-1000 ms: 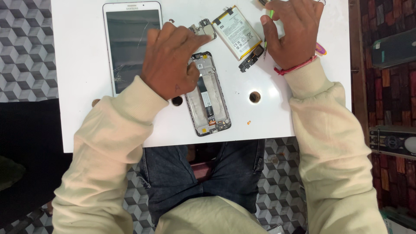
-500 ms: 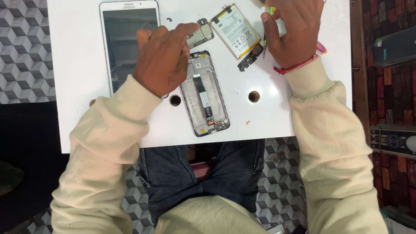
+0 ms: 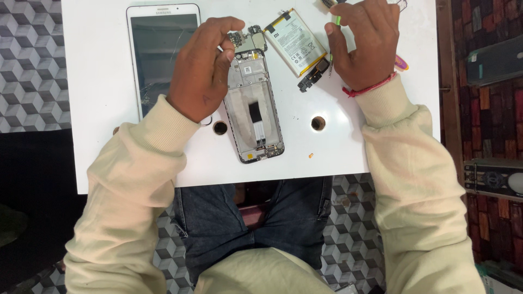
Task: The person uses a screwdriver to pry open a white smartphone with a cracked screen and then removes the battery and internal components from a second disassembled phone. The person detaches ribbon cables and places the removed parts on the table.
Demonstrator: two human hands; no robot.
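- Opened phone frame (image 3: 253, 103) lying lengthwise mid-tabletop (image 3: 381, 141), battery bay bare, beside a white tablet (image 3: 158, 54).
- Left hand (image 3: 201, 68) arching over, grip pinching small circuit board (image 3: 246, 39).
- Right hand (image 3: 365, 41) clasping a green-tipped tool (image 3: 337, 20) near the loose battery (image 3: 294, 41).

White table (image 3: 381, 147). White-framed tablet (image 3: 162, 54) had a dark grey screen. Opened phone frame (image 3: 255, 106) was silver-grey inside with a black strip down the middle. Battery (image 3: 295, 41) was white with a yellow edge and black print. Left hand (image 3: 202, 71) and right hand (image 3: 364, 41) wore cream sleeves (image 3: 414, 179); a red band (image 3: 368, 88) circled the right wrist. Jeans (image 3: 256, 228) were dark blue. Floor (image 3: 32, 60) had grey-and-white cube pattern.
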